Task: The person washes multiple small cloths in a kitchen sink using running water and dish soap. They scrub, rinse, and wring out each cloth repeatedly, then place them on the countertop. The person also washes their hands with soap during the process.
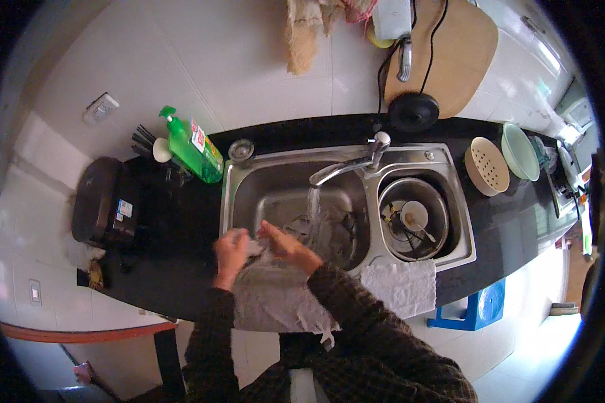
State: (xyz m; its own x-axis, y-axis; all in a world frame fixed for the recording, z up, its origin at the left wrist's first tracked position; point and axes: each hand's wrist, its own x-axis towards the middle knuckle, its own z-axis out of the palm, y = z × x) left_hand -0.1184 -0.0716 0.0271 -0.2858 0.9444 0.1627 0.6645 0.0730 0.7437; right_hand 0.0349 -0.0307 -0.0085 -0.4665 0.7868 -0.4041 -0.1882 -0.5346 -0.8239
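My left hand [231, 254], blurred, is at the left front of the large steel sink basin [247, 201]. Its fingers are closed around a small pale grey item [253, 249] whose kind I cannot make out. Beside it my right hand [290, 248] reaches over the front of the basin, fingers stretched forward; its grip is unclear. Water runs from the chrome faucet [340, 170] onto several grey, shiny pieces [333, 234] lying in the basin, too indistinct to name. A thin, translucent pale sheet [282, 299] hangs over the sink's front edge, below both hands.
A steel pot [441, 201] holding a white bowl [413, 214] and spoon fills the small basin. A white cloth [401, 287] drapes over its front. Left stand a green dish-soap bottle [194, 146] and a dark bin [103, 201]; a perforated beige basket [486, 166] stands right.
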